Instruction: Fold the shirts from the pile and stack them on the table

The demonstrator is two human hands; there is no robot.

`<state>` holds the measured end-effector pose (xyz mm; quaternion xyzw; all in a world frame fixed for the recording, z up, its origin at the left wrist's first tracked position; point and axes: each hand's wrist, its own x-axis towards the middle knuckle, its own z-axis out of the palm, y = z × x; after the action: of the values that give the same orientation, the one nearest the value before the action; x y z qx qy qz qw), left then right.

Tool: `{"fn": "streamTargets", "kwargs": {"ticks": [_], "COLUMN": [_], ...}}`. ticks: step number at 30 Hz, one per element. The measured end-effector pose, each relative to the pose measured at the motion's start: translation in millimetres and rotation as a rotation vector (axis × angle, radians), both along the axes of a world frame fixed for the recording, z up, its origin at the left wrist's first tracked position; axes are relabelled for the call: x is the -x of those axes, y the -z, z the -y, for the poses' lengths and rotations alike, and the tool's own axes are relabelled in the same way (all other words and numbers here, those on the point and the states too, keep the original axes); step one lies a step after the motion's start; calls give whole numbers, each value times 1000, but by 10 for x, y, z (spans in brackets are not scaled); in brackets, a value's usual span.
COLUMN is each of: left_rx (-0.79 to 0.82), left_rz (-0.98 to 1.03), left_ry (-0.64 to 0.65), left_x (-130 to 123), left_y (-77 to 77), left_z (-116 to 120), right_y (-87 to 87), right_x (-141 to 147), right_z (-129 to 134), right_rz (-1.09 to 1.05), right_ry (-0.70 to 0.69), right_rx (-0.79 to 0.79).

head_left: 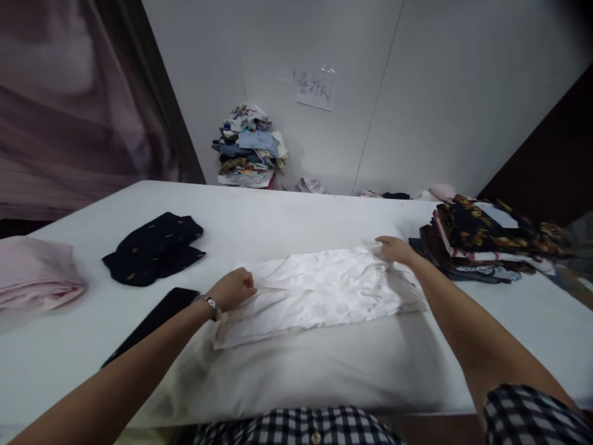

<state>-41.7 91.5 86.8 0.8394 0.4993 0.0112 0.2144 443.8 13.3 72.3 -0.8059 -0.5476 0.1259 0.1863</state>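
A white garment (319, 290), folded into a long strip with a wrinkled surface, lies across the middle of the table in front of me. My left hand (235, 289) is closed at its left end, fingers curled on the cloth near the far edge. At the far right corner, my right hand (393, 249) pinches the fabric between thumb and fingers. The garment rests on the table between both hands, its near edge flat.
On the white table (296, 216), a dark patterned cloth (155, 250), a black flat board (157, 321) and folded pink fabric (37, 272) lie left. A folded clothes stack (491, 238) stands right. Another clothes pile (252, 148) rises behind the table against the wall, below a paper sign (315, 89).
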Motion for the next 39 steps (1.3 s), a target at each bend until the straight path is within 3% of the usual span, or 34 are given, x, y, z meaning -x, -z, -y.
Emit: {"fn": "streamTargets", "kwargs": {"ticks": [3,5,10,12,14,16,17,20,23,26,29,34,39], "left_rx": [82,138,-22,-201,-495,-738,-770,-611,-383,-260,-216,-118,32], "left_rz": [128,111,-75,-44,18,27,2,-77,-20,74,5,-37,-9], "left_ry": [-40,-70,11,21,70,172,235,341,213,10,-116,-204,-288], "left_x": [7,7,-12,-8,21,78,115,238,304,252,136,53,106], "left_y": [-103,-128,-110,-178,-258,-272,-240,-44,73,30,1,22,-112], "left_z": [64,105,247,304,344,364,369,366,324,230,96,-137,-280], "right_y": [71,97,118,128,140,152,160,199,242,257,247,246,223], "right_x": [-46,-86,-116,-112,-122,-151,-169,-221,-255,-278,-295,-310,-252], "right_z": [35,69,148,170,182,183,180,159,134,115,102,75,25], "right_rz": [-122,-187,-303,-341,-365,-375,-378,-386,-338,-265,-225,-176,-105], "right_ry": [-11,5,77,107,140,169,178,181,134,108,129,119,112], "right_rx": [-31,-73,-195,-241,-289,-327,-340,-356,-334,-299,-281,-281,-292]}}
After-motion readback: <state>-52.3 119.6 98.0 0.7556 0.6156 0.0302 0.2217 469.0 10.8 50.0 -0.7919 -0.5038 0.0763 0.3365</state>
